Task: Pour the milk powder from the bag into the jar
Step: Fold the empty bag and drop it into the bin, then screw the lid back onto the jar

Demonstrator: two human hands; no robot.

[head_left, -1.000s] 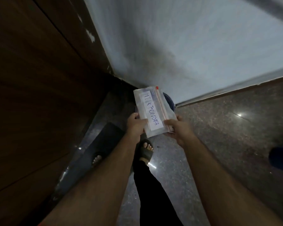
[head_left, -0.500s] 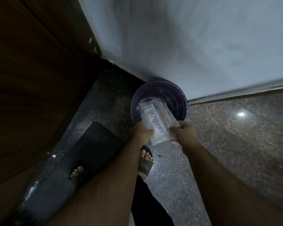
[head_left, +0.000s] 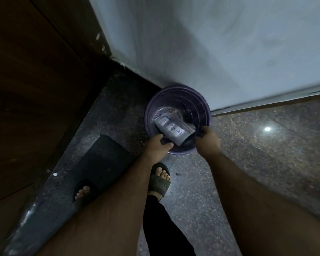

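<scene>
The bag [head_left: 172,131] lies in the purple bin [head_left: 201,106]. The left hand [head_left: 158,145] and right hand [head_left: 207,140] hover over it, fingers loose, holding nothing.

The clear plastic zip bag with a white handwritten label reading "…OWDER" [head_left: 173,132] lies tilted inside a round purple plastic bin [head_left: 201,102] on the floor; whether it holds powder, I cannot tell.
</scene>
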